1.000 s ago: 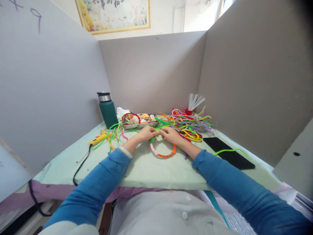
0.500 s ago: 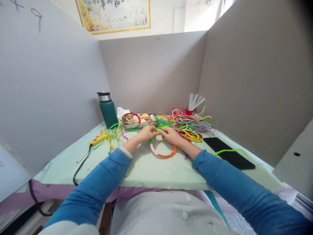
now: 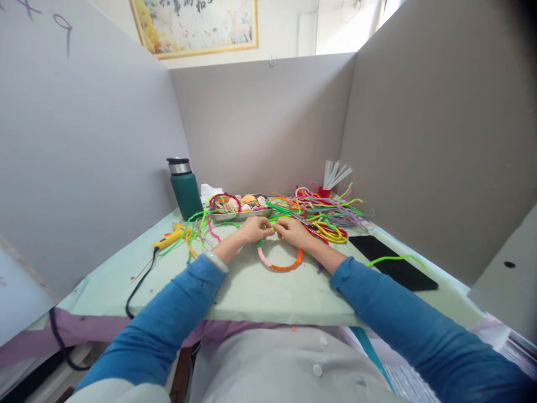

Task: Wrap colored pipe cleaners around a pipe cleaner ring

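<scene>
A ring wrapped in pipe cleaners (image 3: 286, 268) hangs over the table, with orange, pink and green stretches showing. My left hand (image 3: 256, 229) pinches its upper left part, fingers closed. Close beside it, my right hand (image 3: 289, 230) is closed at the ring's top right. The fingertips of both hands nearly meet, and they hide the top of the ring. Behind them lies a heap of colourful pipe cleaners (image 3: 323, 207), with yellow loops (image 3: 331, 232) at its near edge.
A metal tray (image 3: 260, 213) holds shells and a red ring. To its left stand a green bottle (image 3: 185, 193) and a yellow glue gun (image 3: 169, 238) with a black cord. White sticks (image 3: 333, 174) stand in a red cup. A black flat slab (image 3: 390, 260) lies at right.
The fingertips have shifted slightly at the top of the ring, and the ring's tilt has changed a little. Everything else stays in place.
</scene>
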Motion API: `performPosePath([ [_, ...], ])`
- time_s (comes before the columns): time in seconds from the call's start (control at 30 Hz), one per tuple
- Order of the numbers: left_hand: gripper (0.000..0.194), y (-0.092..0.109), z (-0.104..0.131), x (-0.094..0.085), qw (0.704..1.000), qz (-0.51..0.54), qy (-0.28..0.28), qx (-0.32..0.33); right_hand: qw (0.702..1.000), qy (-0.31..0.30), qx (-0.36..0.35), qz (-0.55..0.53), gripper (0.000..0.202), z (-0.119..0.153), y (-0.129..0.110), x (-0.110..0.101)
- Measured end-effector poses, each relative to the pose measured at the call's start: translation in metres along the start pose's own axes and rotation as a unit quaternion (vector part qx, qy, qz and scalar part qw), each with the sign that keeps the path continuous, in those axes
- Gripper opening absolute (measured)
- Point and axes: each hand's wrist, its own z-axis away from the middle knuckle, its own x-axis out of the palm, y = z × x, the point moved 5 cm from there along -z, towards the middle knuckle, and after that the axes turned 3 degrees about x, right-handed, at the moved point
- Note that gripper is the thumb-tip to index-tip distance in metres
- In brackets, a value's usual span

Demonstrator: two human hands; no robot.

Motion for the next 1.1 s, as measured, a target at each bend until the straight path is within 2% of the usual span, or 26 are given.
performPosePath([
  [0.33, 0.034, 0.0031, 0.0006, -0.0003, 0.998, -0.063, -0.015, -0.007, 1.0, 0.002, -0.001, -0.002, 0.031, 0.0006, -0.0007, 0.0003],
  [0.67, 0.03, 0.0034, 0.001, 0.0007, 0.993, -0.115, -0.001, 0.016, 1.0, 0.006, -0.001, 0.013, 0.029, -0.0007, 0.0021, 0.0017],
  [1.1, 0.03, 0.0026, 0.0007, 0.0021, 0.993, -0.109, -0.025, 0.038, 1.0, -0.006, 0.0, 0.026, 0.03, -0.0007, 0.0006, 0.0021],
])
